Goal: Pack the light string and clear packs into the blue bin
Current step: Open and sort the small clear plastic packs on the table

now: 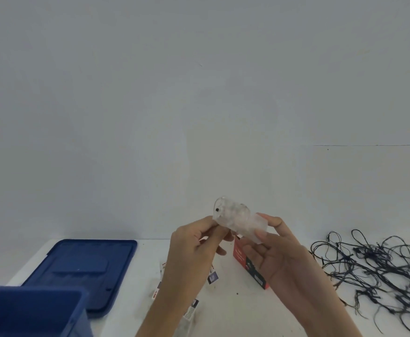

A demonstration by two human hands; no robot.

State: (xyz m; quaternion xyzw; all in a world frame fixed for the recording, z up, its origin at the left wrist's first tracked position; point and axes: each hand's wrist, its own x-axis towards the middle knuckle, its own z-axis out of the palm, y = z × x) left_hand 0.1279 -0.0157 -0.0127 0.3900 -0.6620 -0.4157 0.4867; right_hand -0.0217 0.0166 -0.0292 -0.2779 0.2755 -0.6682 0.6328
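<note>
A clear pack [235,217] with a small black dot on its left end is held up in the air above the white table [235,310]. My left hand [194,249] pinches its left end. My right hand [277,251] grips its right end between thumb and fingers. The dark light string [379,268] lies in a loose tangle on the table at the right, apart from both hands. A corner of the blue bin [31,310] shows at the bottom left.
The bin's blue lid [85,268] lies flat on the table behind the bin. A red box [247,263] stands behind my right hand. Several small clear packs with printed cards [212,278] lie on the table under my left arm. A grey wall rises behind.
</note>
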